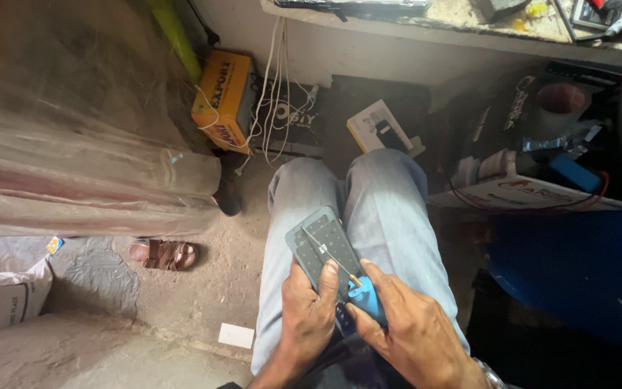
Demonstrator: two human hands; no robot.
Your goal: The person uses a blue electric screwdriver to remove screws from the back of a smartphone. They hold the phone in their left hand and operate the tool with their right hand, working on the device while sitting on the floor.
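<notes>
The flat grey perforated plastic panel (323, 248) lies on the seated person's jeans-clad lap, steadied in the left hand's (309, 310) grip while the right hand (415, 333) clenches a blue-handled screwdriver (345, 277), its thin shaft laid across the panel, so the work looks mid-way, nothing yet apart. Beyond the panel, cardboard boxes (226, 99) crowd under the worktop (426, 29); left of it lies open floor (181, 302).
</notes>
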